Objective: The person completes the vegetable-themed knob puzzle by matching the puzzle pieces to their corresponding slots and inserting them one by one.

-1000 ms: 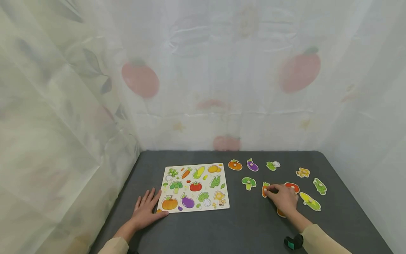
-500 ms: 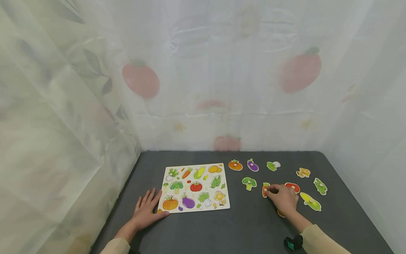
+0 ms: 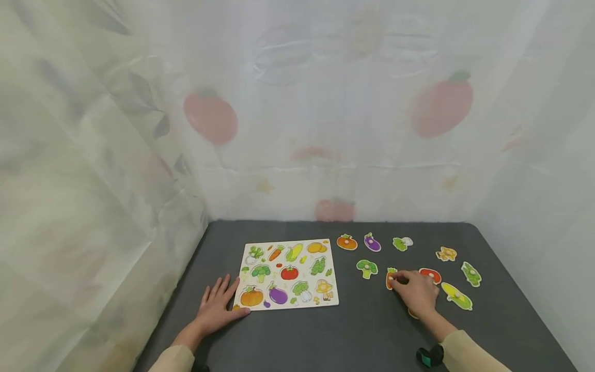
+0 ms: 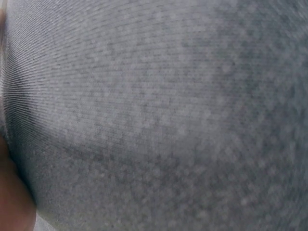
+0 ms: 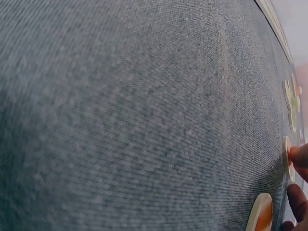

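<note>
Grey worktop (image 3: pixel 372 330): right hand (image 3: pixel 416 292) pinches the carrot piece (image 3: pixel 389 279) at 3 o'clock of the puzzle board (image 3: pixel 288 274), left hand (image 3: pixel 216 305) flat, fingers relaxed.

From my left wrist I see almost nothing but the grey woven table cover (image 4: pixel 163 115), close and blurred. At the near left edge a sliver of my left hand (image 4: pixel 12 192) rests against it.
</note>
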The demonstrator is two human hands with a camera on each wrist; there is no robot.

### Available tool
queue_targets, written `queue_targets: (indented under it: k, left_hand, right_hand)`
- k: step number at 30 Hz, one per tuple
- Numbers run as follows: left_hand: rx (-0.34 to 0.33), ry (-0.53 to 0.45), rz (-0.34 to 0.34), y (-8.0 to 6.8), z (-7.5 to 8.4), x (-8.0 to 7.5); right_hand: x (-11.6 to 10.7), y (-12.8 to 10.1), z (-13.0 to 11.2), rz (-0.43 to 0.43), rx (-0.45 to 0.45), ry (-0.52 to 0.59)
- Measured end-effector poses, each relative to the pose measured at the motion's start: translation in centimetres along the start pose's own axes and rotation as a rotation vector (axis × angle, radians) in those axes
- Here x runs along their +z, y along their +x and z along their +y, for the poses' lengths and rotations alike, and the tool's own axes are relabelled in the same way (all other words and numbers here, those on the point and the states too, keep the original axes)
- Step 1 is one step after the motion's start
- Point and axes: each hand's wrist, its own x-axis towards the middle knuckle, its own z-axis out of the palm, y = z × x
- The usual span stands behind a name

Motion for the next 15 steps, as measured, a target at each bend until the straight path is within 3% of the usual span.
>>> queue_targets:
  k: [9,15]
  left_hand:
    - [-0.028,0.018,-0.010,-0.2,0.0,-0.3]
    - [0.024,-0.041,0.040,-0.4,0.2,-0.1]
  right_hand:
    - [-0.2,0.1,-0.4,-0.009,-0.030,-0.003]
    - [-0.4,0.2,-1.2,0.031,-0.058,0.003]
